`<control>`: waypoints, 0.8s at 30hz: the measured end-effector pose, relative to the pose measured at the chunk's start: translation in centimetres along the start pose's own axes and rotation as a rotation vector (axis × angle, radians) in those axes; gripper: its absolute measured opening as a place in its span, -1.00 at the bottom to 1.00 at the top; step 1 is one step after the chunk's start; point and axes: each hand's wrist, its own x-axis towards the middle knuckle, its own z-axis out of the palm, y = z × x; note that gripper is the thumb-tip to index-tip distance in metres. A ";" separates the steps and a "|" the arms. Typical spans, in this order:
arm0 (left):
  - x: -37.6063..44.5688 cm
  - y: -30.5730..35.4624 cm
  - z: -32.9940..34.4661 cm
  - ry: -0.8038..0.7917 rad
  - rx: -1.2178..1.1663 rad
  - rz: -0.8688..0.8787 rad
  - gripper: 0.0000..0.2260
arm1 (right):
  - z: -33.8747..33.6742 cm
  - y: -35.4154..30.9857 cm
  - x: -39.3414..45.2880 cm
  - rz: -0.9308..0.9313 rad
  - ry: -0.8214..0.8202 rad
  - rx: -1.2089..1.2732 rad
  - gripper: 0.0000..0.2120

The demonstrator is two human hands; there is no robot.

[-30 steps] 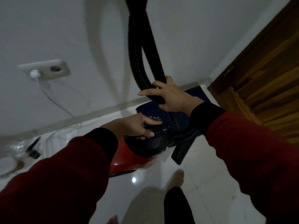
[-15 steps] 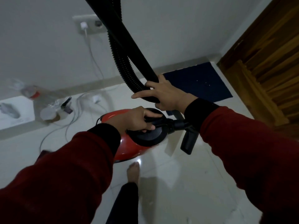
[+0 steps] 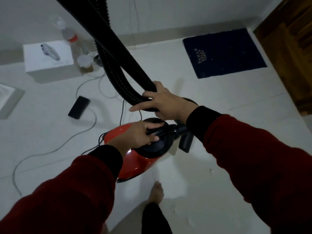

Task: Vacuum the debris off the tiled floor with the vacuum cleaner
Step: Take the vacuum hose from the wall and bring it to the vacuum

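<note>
While the left hand (image 3: 138, 135) grips the vacuum cleaner (image 3: 133, 159) handle, seemingly light, the right hand (image 3: 162, 102) clasps its bendy hose (image 3: 116, 76).

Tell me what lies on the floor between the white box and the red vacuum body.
Head view: a black phone and loose cables lie between white box and vacuum body.

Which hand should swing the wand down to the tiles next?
Right. The right hand already grips the wand beside the hose; the left hand holds the vacuum body.
</note>
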 end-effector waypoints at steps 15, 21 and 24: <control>-0.7 -27.2 7.4 0.081 0.120 0.128 -0.52 | 22.0 -11.4 1.2 0.053 -0.138 0.025 -0.19; 2.4 -34.0 8.7 0.163 0.109 0.207 -0.53 | 25.9 -10.6 3.0 0.047 -0.026 -0.017 -0.24; 4.1 -36.0 8.6 0.189 0.018 0.277 -0.57 | 27.9 -9.9 3.3 0.070 0.089 -0.029 -0.36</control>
